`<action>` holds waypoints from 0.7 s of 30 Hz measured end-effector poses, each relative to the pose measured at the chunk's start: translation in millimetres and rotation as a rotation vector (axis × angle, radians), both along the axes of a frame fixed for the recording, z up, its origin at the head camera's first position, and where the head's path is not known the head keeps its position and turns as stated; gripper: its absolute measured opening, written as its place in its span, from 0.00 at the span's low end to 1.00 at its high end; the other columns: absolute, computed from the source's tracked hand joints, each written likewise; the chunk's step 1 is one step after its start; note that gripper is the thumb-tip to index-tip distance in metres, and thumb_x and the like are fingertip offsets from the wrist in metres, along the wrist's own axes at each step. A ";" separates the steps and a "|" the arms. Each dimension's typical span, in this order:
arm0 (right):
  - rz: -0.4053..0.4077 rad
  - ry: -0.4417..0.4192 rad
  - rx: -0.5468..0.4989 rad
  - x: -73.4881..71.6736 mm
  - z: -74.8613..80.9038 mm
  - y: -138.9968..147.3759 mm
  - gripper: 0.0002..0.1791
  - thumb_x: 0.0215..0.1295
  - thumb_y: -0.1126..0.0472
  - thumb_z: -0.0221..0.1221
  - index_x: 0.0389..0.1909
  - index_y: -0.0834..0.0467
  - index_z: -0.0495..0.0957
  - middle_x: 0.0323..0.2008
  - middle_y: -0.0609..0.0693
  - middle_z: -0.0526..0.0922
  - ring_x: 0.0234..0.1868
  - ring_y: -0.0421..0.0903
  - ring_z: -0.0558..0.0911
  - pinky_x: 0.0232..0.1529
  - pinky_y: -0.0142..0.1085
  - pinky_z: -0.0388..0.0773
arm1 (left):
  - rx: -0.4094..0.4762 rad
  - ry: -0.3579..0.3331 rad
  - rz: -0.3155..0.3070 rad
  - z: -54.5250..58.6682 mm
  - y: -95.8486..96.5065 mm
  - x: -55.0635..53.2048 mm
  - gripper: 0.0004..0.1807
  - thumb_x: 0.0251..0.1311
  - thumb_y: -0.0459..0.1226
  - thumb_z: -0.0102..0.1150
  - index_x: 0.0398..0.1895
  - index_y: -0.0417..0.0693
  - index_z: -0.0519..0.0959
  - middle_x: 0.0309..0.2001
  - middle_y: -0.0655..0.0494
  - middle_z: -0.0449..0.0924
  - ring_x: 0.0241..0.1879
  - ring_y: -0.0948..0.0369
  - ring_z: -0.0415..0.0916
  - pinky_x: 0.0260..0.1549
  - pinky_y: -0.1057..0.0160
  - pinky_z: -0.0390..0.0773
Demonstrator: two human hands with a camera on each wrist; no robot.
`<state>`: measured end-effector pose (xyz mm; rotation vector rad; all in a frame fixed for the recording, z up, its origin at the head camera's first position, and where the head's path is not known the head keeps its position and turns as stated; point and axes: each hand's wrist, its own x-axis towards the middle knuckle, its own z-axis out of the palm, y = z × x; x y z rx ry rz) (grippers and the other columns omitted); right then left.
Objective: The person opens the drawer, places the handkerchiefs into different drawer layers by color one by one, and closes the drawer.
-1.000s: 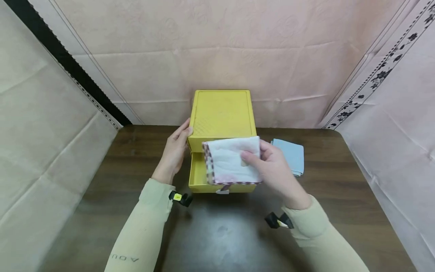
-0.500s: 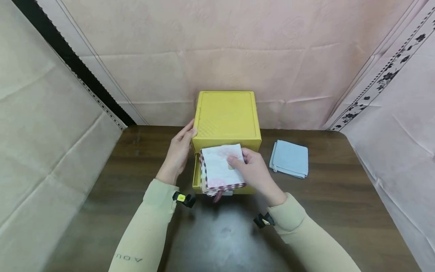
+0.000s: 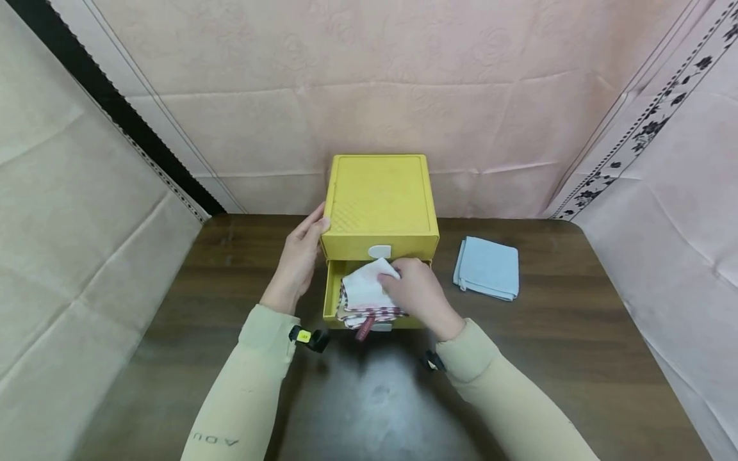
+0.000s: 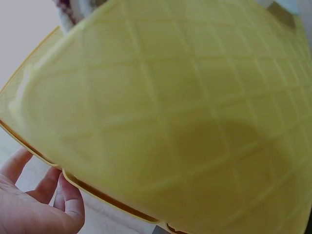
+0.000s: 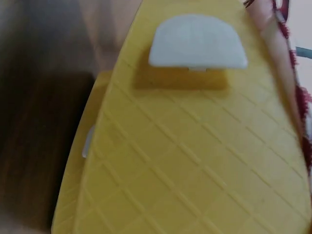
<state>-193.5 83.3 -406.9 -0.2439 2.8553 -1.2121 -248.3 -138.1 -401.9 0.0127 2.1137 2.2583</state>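
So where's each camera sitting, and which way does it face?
Head: on the head, facing forward and down at the box; left hand, right hand and sleeves show.
Left wrist: on that wrist, facing the box's latticed wall; left fingers show.
Right wrist: on that wrist, facing a drawer front; perhaps a sliver of right hand.
Head and left wrist share the left hand.

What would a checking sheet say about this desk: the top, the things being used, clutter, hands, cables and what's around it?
Surface: dark brown wood-grain tabletop, shiny glare at the front.
Job's things: yellow drawer box, with a drawer below its top one pulled out; folded white cloth with checked trim at that drawer.
Clutter: folded light-blue cloth, right of the box, not touching it.
Grippers: left hand touches the box's left side; right hand pinches the white cloth.
Cables: nothing seen.
Surroundings: pale sheets on three sides.
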 end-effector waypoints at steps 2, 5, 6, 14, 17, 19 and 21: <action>-0.007 0.007 0.059 -1.6 1.6 -2.8 0.15 0.68 0.53 0.58 0.23 0.56 0.77 0.17 0.48 0.73 0.19 0.46 0.70 0.23 0.38 0.67 | 0.008 0.007 -0.001 0.3 -0.4 0.5 0.24 0.67 0.55 0.53 0.66 0.76 0.69 0.67 0.64 0.66 0.64 0.61 0.64 0.64 0.51 0.58; -0.032 0.003 0.151 -1.9 5.0 -6.7 0.17 0.71 0.53 0.54 0.23 0.57 0.75 0.16 0.49 0.70 0.18 0.47 0.70 0.21 0.39 0.66 | 0.020 0.014 -0.007 0.4 -0.4 1.2 0.25 0.67 0.54 0.53 0.67 0.74 0.68 0.67 0.63 0.66 0.64 0.61 0.64 0.64 0.51 0.58; -0.041 0.000 0.183 -2.1 5.6 -7.8 0.17 0.71 0.53 0.54 0.23 0.57 0.75 0.15 0.50 0.69 0.18 0.48 0.70 0.21 0.39 0.66 | 0.021 0.012 -0.007 0.1 -0.5 1.5 0.25 0.67 0.54 0.54 0.67 0.74 0.68 0.67 0.63 0.66 0.63 0.61 0.64 0.64 0.51 0.59; -0.026 -0.050 0.235 0.8 12.8 -2.5 0.22 0.71 0.51 0.53 0.17 0.58 0.74 0.14 0.50 0.70 0.16 0.47 0.70 0.17 0.39 0.66 | 0.029 0.003 -0.007 -1.4 0.2 2.2 0.25 0.66 0.54 0.54 0.66 0.74 0.69 0.68 0.64 0.65 0.63 0.61 0.64 0.64 0.52 0.59; 0.011 -0.102 0.178 6.3 20.1 5.3 0.24 0.68 0.49 0.56 0.14 0.57 0.70 0.12 0.48 0.66 0.13 0.45 0.66 0.16 0.37 0.63 | 0.032 0.009 -0.009 -1.6 -0.1 2.1 0.25 0.66 0.54 0.54 0.66 0.74 0.69 0.67 0.64 0.65 0.63 0.61 0.65 0.64 0.52 0.60; 0.046 -0.137 0.157 9.8 25.7 9.8 0.25 0.66 0.47 0.59 0.14 0.57 0.69 0.11 0.46 0.63 0.13 0.43 0.63 0.17 0.36 0.61 | 0.032 0.013 -0.007 -1.2 -0.6 2.0 0.25 0.66 0.54 0.54 0.66 0.74 0.69 0.67 0.64 0.66 0.63 0.61 0.65 0.64 0.52 0.60; 0.073 -0.163 0.160 12.2 30.2 12.3 0.24 0.63 0.47 0.61 0.15 0.57 0.70 0.12 0.45 0.62 0.14 0.43 0.61 0.18 0.35 0.60 | 0.032 0.014 -0.004 -0.7 -1.4 1.9 0.25 0.66 0.54 0.55 0.66 0.74 0.69 0.67 0.63 0.66 0.64 0.61 0.65 0.64 0.51 0.59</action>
